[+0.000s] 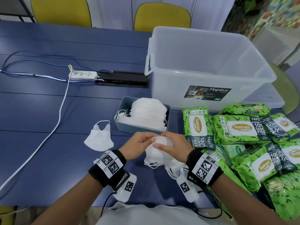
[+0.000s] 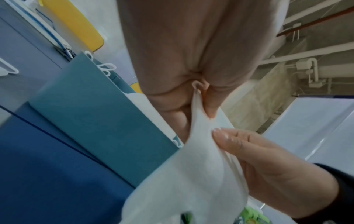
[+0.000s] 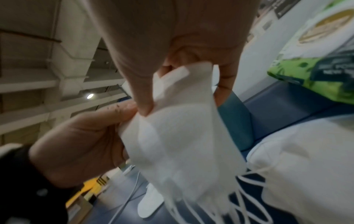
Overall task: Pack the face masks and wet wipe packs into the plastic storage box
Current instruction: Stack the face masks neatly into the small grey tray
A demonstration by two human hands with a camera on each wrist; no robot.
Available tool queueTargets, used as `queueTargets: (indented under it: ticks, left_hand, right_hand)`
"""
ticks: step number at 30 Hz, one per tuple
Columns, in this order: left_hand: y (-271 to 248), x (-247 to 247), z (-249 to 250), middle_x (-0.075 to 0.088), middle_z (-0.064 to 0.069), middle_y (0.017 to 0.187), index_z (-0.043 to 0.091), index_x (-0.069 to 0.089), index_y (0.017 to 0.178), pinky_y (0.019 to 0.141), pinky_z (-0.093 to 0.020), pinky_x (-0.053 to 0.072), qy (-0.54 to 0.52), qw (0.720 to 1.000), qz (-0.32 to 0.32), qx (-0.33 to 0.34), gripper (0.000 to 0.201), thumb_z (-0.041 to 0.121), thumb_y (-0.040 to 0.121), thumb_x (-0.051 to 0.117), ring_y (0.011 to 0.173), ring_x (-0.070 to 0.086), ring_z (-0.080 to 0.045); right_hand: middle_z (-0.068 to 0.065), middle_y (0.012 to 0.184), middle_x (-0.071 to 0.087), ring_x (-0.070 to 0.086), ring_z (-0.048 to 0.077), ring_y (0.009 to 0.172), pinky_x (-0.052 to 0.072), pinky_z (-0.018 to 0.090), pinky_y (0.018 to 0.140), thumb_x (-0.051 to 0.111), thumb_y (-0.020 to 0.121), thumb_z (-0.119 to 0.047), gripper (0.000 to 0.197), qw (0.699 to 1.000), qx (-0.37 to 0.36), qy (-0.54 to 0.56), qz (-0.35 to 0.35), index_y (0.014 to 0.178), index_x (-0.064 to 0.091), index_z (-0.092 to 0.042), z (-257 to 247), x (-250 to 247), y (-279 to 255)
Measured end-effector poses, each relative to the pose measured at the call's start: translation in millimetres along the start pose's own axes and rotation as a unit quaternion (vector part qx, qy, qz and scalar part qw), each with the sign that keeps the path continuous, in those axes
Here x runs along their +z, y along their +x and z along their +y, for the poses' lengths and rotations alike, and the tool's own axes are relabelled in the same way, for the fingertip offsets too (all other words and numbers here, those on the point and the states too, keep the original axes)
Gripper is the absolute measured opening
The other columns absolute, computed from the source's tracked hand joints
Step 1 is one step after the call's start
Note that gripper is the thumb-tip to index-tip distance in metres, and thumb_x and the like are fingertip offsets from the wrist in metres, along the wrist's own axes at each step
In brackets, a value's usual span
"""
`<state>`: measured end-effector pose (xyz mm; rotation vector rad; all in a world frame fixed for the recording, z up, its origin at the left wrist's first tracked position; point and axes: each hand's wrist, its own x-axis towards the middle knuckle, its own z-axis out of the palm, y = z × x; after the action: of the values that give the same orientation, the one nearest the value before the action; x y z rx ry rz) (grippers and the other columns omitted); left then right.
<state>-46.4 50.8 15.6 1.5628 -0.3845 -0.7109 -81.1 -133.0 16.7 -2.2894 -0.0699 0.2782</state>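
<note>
Both hands hold a small stack of white face masks (image 1: 158, 151) (image 2: 191, 174) (image 3: 180, 136) above the near table edge. My left hand (image 1: 138, 146) pinches the stack's top edge, and my right hand (image 1: 170, 146) grips it from the right with the thumb on top. One loose mask (image 1: 99, 137) lies on the table to the left. A blue-grey tray (image 1: 168, 111) behind the hands holds several more masks (image 1: 148, 112). Green wet wipe packs (image 1: 240, 127) are piled at the right. The clear plastic storage box (image 1: 211, 65) stands open at the back right.
A white power strip (image 1: 82, 74) and its cables (image 1: 60, 111) lie across the blue table (image 1: 48, 103) at the left, beside a black cable hatch (image 1: 123, 79). Two yellow chairs (image 1: 162, 17) stand behind the table. More masks (image 3: 306, 166) lie under my right wrist.
</note>
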Motion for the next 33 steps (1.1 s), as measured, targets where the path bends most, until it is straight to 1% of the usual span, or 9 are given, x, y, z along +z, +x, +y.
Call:
queueTargets:
  ticks: [6, 9, 12, 16, 18, 21, 27, 31, 33]
  left_hand:
    - [7, 2, -9, 0.071, 0.003, 0.088, 0.018, 0.069, 0.095, 0.073, -0.018, 0.049, 0.084, 0.995, 0.05, 0.011, 0.014, 0.006, 0.088, 0.065, 0.081, 0.063, -0.004]
    - [10, -7, -18, 0.072, -0.002, 0.091, 0.015, 0.071, 0.095, 0.079, -0.027, 0.05, 0.105, 0.989, 0.103, -0.022, 0.017, 0.003, 0.089, 0.061, 0.084, 0.064, -0.011]
    - [8, -21, -23, 0.072, -0.002, 0.096, 0.013, 0.07, 0.1, 0.085, -0.03, 0.052, 0.102, 0.983, 0.152, -0.034, 0.018, 0.001, 0.089, 0.06, 0.088, 0.066, -0.014]
    - [5, -31, -17, 0.067, 0.005, 0.104, 0.009, 0.065, 0.115, 0.084, -0.01, 0.047, 0.11, 0.977, 0.181, -0.017, 0.028, -0.002, 0.09, 0.056, 0.094, 0.062, 0.002]
    - [5, -35, -18, 0.061, 0.002, 0.119, 0.015, 0.058, 0.124, 0.097, -0.015, 0.041, 0.118, 0.975, 0.191, -0.002, 0.038, -0.003, 0.091, 0.056, 0.11, 0.056, -0.007]
    - [1, -41, -21, 0.059, 0.003, 0.125, 0.03, 0.049, 0.132, 0.099, -0.028, 0.042, 0.134, 0.971, 0.197, 0.03, 0.052, 0.0, 0.091, 0.055, 0.11, 0.056, -0.017]
    - [-6, -47, -22, 0.068, 0.029, 0.091, 0.037, 0.068, 0.088, 0.084, -0.002, 0.038, 0.173, 0.963, 0.205, 0.021, 0.04, -0.001, 0.093, 0.053, 0.096, 0.058, 0.014]
    - [-9, -47, -24, 0.068, 0.012, 0.104, 0.022, 0.071, 0.1, 0.088, 0.002, 0.036, 0.161, 0.964, 0.211, 0.01, 0.027, 0.002, 0.094, 0.053, 0.095, 0.053, 0.023]
    - [-9, -46, -23, 0.068, 0.009, 0.107, 0.021, 0.071, 0.102, 0.086, 0.001, 0.038, 0.16, 0.965, 0.208, 0.011, 0.025, 0.004, 0.093, 0.055, 0.096, 0.054, 0.021]
  right_hand:
    - [-0.007, 0.083, 0.068, 0.062, 0.009, 0.078, 0.047, 0.022, 0.072, 0.068, 0.085, -0.029, 0.008, 0.997, 0.007, 0.07, 0.011, 0.088, 0.067, -0.022, 14, 1, -4]
    - [-0.006, 0.083, 0.067, 0.062, 0.014, 0.078, 0.05, 0.029, 0.075, 0.068, 0.084, -0.012, 0.012, 0.982, 0.059, 0.151, 0.099, 0.083, 0.064, -0.023, 33, -12, -10]
    - [-0.006, 0.085, 0.065, 0.061, 0.018, 0.073, 0.05, 0.031, 0.07, 0.069, 0.083, -0.017, 0.01, 0.975, 0.139, 0.06, 0.163, 0.085, 0.061, -0.023, 57, -30, -20]
    - [-0.001, 0.109, 0.06, 0.053, 0.013, 0.091, 0.042, 0.023, 0.079, 0.073, 0.077, -0.035, 0.037, 0.979, 0.141, -0.129, 0.072, 0.107, 0.059, -0.019, 66, -26, -31]
    - [-0.002, 0.127, 0.049, 0.041, 0.018, 0.116, 0.035, 0.031, 0.097, 0.071, 0.071, -0.052, 0.064, 0.955, 0.106, -0.275, -0.019, 0.125, 0.05, -0.024, 61, -13, -32]
    - [-0.001, 0.145, 0.032, 0.026, 0.023, 0.13, 0.027, 0.041, 0.104, 0.066, 0.07, -0.06, 0.084, 0.895, 0.083, -0.422, -0.117, 0.14, 0.033, -0.027, 53, 5, -31]
    - [0.001, 0.143, 0.038, 0.024, 0.026, 0.132, 0.025, 0.045, 0.102, 0.063, 0.078, -0.052, 0.071, 0.864, 0.066, -0.475, -0.15, 0.139, 0.038, -0.024, 51, 4, -23]
    - [0.003, 0.145, 0.032, 0.023, 0.027, 0.133, 0.023, 0.048, 0.103, 0.068, 0.073, -0.048, 0.08, 0.842, 0.047, -0.491, -0.217, 0.141, 0.033, -0.025, 47, -4, -29]
    - [0.003, 0.142, 0.038, 0.027, 0.026, 0.13, 0.024, 0.046, 0.102, 0.06, 0.083, -0.035, 0.057, 0.84, 0.024, -0.502, -0.205, 0.136, 0.041, -0.024, 50, -4, -31]
